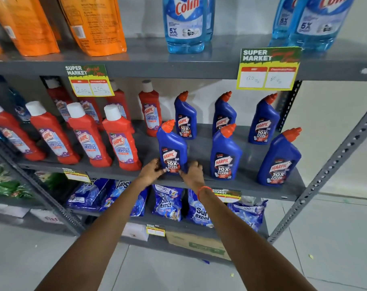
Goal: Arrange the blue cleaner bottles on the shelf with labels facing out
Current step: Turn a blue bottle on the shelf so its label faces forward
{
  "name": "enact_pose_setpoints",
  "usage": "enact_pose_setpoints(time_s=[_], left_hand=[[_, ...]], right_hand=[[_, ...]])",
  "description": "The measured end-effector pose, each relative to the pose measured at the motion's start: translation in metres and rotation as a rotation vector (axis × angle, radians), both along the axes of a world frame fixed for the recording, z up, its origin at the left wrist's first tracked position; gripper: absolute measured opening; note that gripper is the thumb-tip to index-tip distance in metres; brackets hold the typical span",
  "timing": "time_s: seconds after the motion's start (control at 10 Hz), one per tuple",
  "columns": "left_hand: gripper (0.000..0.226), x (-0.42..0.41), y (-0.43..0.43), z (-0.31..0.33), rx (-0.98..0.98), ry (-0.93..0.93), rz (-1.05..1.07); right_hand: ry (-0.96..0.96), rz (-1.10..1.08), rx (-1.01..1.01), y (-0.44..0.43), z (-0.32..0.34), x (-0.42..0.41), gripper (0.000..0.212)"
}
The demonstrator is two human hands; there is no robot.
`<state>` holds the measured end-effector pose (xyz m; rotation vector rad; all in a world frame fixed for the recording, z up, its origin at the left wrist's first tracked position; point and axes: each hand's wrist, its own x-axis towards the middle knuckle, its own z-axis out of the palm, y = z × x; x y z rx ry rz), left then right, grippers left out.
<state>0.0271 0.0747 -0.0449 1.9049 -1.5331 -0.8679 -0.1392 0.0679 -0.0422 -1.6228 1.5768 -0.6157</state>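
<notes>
Several blue Harpic cleaner bottles with red caps stand on the grey middle shelf, in a front row and a back row, labels facing out. My left hand and my right hand both grip the base of the front-left blue bottle, which stands upright near the shelf's front edge with its label toward me. To its right stand a front-middle bottle and a front-right bottle. Three more blue bottles stand behind.
Red Harpic bathroom cleaner bottles fill the shelf's left part. Above are orange pouches and Colin glass cleaner bottles, with price tags on the shelf edge. Blue detergent packs lie on the lower shelf. A perforated upright bounds the right.
</notes>
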Motion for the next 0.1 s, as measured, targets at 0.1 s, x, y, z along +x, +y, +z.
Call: enact_pose_setpoints(time_s=[0.1], left_hand=[[0.048, -0.0116, 0.0065, 0.0080, 0.069, -0.188, 0.044]], right_hand=[[0.043, 0.033, 0.061, 0.0042, 0.0112, -0.0101, 0.055]])
